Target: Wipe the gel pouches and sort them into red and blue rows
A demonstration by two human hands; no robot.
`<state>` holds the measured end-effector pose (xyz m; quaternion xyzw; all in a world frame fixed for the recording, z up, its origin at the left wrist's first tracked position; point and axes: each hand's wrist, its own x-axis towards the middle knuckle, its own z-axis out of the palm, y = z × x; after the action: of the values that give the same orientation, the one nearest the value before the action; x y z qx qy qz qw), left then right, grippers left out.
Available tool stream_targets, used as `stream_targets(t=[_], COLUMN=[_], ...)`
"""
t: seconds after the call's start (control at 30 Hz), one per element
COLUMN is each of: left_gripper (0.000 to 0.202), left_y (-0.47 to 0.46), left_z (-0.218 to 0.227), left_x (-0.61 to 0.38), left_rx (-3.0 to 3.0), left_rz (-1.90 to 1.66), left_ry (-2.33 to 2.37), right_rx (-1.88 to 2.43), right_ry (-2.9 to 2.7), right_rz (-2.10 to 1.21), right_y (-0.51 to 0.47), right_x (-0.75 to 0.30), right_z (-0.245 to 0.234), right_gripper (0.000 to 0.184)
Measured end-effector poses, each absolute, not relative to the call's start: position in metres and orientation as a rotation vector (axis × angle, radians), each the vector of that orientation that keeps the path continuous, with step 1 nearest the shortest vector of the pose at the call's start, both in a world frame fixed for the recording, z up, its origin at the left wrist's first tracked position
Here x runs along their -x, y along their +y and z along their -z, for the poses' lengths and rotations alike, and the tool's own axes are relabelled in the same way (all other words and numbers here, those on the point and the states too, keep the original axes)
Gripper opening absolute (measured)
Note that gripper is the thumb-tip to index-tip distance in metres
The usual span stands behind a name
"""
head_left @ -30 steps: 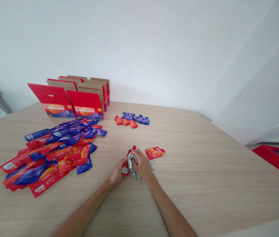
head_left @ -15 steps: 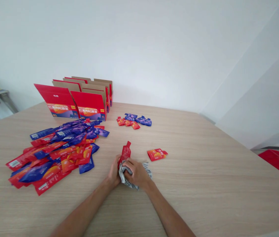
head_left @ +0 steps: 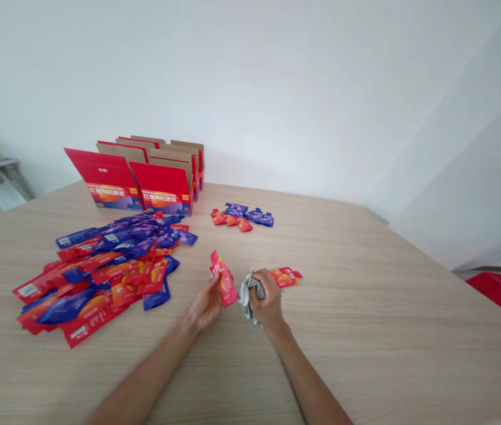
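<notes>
Left hand (head_left: 206, 302) grasping red pouch (head_left: 223, 280), now parted from right hand (head_left: 267, 298) clenched on grey cloth (head_left: 246, 293), tabletop (head_left: 365, 307) beneath.

Bare tabletop (head_left: 387, 330) at right and front; pouch heap (head_left: 100, 271) and open boxes (head_left: 144, 183) at left.

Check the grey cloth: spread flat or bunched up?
Bunched up: the grey cloth is crumpled inside the closed right hand, with folds poking out beside the fingers.
</notes>
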<state>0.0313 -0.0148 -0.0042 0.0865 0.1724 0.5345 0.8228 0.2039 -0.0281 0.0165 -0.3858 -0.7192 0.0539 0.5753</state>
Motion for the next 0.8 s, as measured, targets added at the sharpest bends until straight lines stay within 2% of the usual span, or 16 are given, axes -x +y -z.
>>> stream_targets(t=[0.13,0.4,0.57,0.7,0.8], left_gripper=[0.047,0.052,0.043,0.033,0.035], left_y=[-0.014,-0.011,-0.017,-0.025,-0.033], left_z=[-0.002,0.002,0.002,0.011,0.018], left_x=[-0.032,-0.035,-0.039,-0.049,-0.057], left_rx=[-0.215,-0.378,-0.438,-0.416,-0.426], left_rz=[-1.174,-1.193,-1.131,-0.988,-0.883], left_ry=[0.407,0.593,0.617,0.599,0.574], right_rx=[0.856,0.993,1.153,1.21,1.25], right_ry=[-1.758,-2.202,-2.28,-2.113,-1.943], right_rz=[-0.162,-0.275,-0.341,-0.252,-0.202], right_y=[-0.029,-0.028,-0.028,-0.027,-0.025], right_x=[-0.204,-0.195,-0.189,-0.193,-0.199], right_z=[-0.015,0.0,0.001,0.0,-0.001], right_gripper=[0.022,0.027,0.027,0.027,0.025])
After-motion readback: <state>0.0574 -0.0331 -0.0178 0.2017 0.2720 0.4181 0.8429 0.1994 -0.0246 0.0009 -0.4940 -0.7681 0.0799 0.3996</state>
